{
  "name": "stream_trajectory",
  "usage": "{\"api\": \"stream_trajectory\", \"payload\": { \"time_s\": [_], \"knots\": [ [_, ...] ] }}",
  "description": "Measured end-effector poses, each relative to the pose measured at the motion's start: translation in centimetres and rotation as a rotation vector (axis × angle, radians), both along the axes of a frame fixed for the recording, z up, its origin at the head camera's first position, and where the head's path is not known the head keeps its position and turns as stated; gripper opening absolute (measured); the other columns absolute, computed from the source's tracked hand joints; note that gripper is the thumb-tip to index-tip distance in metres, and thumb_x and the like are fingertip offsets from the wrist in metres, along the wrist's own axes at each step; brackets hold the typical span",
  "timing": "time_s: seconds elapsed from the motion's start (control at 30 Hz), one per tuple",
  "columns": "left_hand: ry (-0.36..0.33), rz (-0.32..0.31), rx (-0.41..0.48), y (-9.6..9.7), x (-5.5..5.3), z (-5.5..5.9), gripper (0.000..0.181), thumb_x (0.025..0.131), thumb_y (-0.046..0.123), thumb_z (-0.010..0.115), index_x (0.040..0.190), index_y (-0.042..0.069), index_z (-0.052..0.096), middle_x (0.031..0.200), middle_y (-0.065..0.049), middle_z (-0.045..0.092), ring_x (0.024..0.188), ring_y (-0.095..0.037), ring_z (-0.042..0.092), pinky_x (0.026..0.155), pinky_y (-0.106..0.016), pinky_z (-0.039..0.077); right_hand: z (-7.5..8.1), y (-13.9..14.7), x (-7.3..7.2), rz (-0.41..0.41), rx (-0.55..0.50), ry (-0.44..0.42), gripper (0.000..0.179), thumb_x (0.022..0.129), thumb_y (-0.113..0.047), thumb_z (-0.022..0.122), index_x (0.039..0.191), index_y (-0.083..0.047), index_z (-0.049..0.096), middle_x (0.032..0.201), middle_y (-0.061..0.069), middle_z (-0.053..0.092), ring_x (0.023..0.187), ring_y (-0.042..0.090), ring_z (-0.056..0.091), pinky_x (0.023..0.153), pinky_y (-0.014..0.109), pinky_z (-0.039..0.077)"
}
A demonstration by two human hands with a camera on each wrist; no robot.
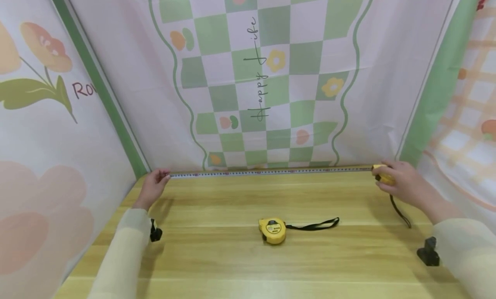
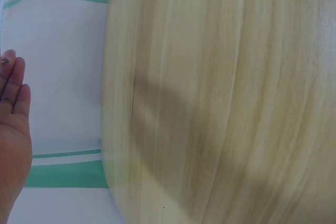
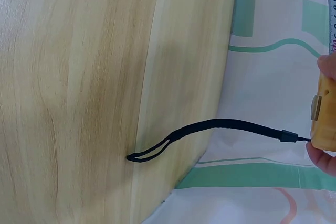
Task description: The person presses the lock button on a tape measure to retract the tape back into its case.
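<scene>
A yellow tape measure [image 1: 385, 177] is gripped in my right hand [image 1: 403, 183] at the table's far right. Its pale blade [image 1: 259, 173] stretches straight across along the far edge to my left hand [image 1: 153, 187], whose fingertips pinch the free end. In the right wrist view the yellow case [image 3: 324, 116] shows between thumb and fingers, with a black strap [image 3: 220, 124] hanging from it. The left wrist view catches the left hand [image 2: 13, 114] at its edge, the fingers close together by the blade. A second yellow tape measure [image 1: 273, 231] lies on the table in front.
The second tape measure's black strap [image 1: 315, 225] trails to the right on the wooden table [image 1: 217, 264]. Printed cloth [image 1: 271, 88] hangs behind the far edge, with more cloth on both sides. Small black cameras [image 1: 428, 252] sit at the wrists.
</scene>
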State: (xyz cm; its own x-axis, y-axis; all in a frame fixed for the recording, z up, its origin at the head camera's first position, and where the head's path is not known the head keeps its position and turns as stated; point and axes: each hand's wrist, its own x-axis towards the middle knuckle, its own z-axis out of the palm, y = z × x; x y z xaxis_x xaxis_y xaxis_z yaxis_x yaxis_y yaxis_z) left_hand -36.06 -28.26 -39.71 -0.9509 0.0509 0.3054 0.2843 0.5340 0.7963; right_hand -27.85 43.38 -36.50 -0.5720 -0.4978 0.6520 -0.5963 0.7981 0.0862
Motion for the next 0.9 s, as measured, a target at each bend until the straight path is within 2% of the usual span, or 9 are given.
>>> {"api": "stream_trajectory", "payload": {
  "time_s": [0.03, 0.1, 0.17, 0.23, 0.27, 0.33, 0.37, 0.63, 0.9],
  "knots": [
    [-0.002, 0.001, 0.001, 0.02, 0.02, 0.0, 0.028, 0.102, 0.008, 0.049, 0.124, -0.009, 0.05, 0.119, -0.026, 0.054, 0.114, -0.038, 0.05, 0.101, -0.049, 0.042, -0.04, 0.06, -0.11, 0.014, 0.001, 0.01, 0.02, 0.084, -0.026, 0.077, 0.093, -0.01, 0.069, 0.105, 0.032, 0.059, 0.083, 0.054, 0.055, 0.068, 0.066, 0.044],
    [-0.006, 0.001, 0.007, 0.07, 0.06, -0.02, 0.027, 0.102, 0.007, 0.049, 0.124, -0.009, 0.05, 0.12, -0.026, 0.054, 0.114, -0.037, 0.05, 0.101, -0.049, 0.042, -0.07, 0.16, -0.27, 0.038, 0.001, 0.025, 0.038, 0.093, -0.046, 0.062, 0.093, -0.009, 0.07, 0.104, 0.032, 0.06, 0.081, 0.053, 0.055, 0.067, 0.066, 0.044],
    [-0.012, 0.001, 0.01, 0.11, 0.16, 0.02, 0.028, 0.102, 0.008, 0.049, 0.125, -0.009, 0.05, 0.12, -0.026, 0.053, 0.115, -0.038, 0.05, 0.101, -0.049, 0.042, -0.03, 0.21, -0.35, 0.048, 0.001, 0.026, 0.043, 0.094, -0.05, 0.058, 0.092, -0.009, 0.071, 0.104, 0.032, 0.059, 0.082, 0.054, 0.055, 0.067, 0.066, 0.045],
    [-0.021, 0.002, 0.013, 0.11, 0.19, 0.05, 0.028, 0.102, 0.008, 0.048, 0.125, -0.008, 0.049, 0.121, -0.026, 0.053, 0.116, -0.038, 0.049, 0.102, -0.049, 0.041, 0.03, 0.18, -0.34, 0.034, 0.004, 0.01, 0.022, 0.086, -0.029, 0.076, 0.092, -0.008, 0.072, 0.103, 0.033, 0.06, 0.082, 0.055, 0.055, 0.068, 0.067, 0.044],
    [-0.025, 0.001, 0.015, 0.12, 0.19, 0.05, 0.028, 0.102, 0.007, 0.048, 0.125, -0.009, 0.049, 0.121, -0.026, 0.053, 0.116, -0.038, 0.049, 0.102, -0.049, 0.041, 0.08, 0.13, -0.27, 0.02, 0.004, -0.005, 0.02, 0.078, -0.018, 0.082, 0.093, -0.008, 0.072, 0.103, 0.034, 0.059, 0.084, 0.055, 0.055, 0.069, 0.067, 0.044],
    [-0.028, 0.002, 0.014, 0.13, 0.19, 0.07, 0.028, 0.102, 0.007, 0.048, 0.125, -0.009, 0.049, 0.121, -0.027, 0.053, 0.116, -0.038, 0.049, 0.102, -0.049, 0.041, 0.09, 0.04, -0.11, -0.017, 0.002, -0.042, 0.038, 0.059, 0.001, 0.087, 0.092, -0.007, 0.072, 0.105, 0.036, 0.058, 0.087, 0.057, 0.054, 0.071, 0.069, 0.043],
    [-0.03, 0.001, 0.012, 0.13, 0.17, 0.07, 0.028, 0.102, 0.007, 0.049, 0.125, -0.009, 0.049, 0.121, -0.027, 0.053, 0.116, -0.039, 0.05, 0.102, -0.049, 0.041, 0.07, -0.01, -0.02, -0.038, 0.001, -0.064, 0.042, 0.055, 0.003, 0.088, 0.092, -0.007, 0.072, 0.107, 0.037, 0.057, 0.088, 0.058, 0.053, 0.071, 0.069, 0.042],
    [-0.03, -0.003, 0.009, 0.01, -0.08, -0.24, 0.027, 0.101, 0.005, 0.049, 0.124, -0.01, 0.049, 0.121, -0.029, 0.053, 0.115, -0.039, 0.05, 0.102, -0.049, 0.041, -0.18, -0.01, 0.28, -0.081, -0.005, -0.177, 0.048, 0.054, 0.006, 0.088, 0.096, -0.009, 0.069, 0.114, 0.04, 0.053, 0.089, 0.059, 0.05, 0.068, 0.067, 0.043],
    [-0.01, -0.011, 0.001, -0.07, 0.01, -0.29, 0.028, 0.101, 0.005, 0.05, 0.123, -0.012, 0.05, 0.119, -0.029, 0.054, 0.113, -0.039, 0.051, 0.1, -0.049, 0.042, 0.03, -0.15, 0.12, -0.014, 0.064, -0.112, 0.049, 0.051, 0.006, 0.089, 0.091, -0.011, 0.066, 0.1, 0.035, 0.059, 0.073, 0.051, 0.059, 0.061, 0.059, 0.052]
  ]
}}
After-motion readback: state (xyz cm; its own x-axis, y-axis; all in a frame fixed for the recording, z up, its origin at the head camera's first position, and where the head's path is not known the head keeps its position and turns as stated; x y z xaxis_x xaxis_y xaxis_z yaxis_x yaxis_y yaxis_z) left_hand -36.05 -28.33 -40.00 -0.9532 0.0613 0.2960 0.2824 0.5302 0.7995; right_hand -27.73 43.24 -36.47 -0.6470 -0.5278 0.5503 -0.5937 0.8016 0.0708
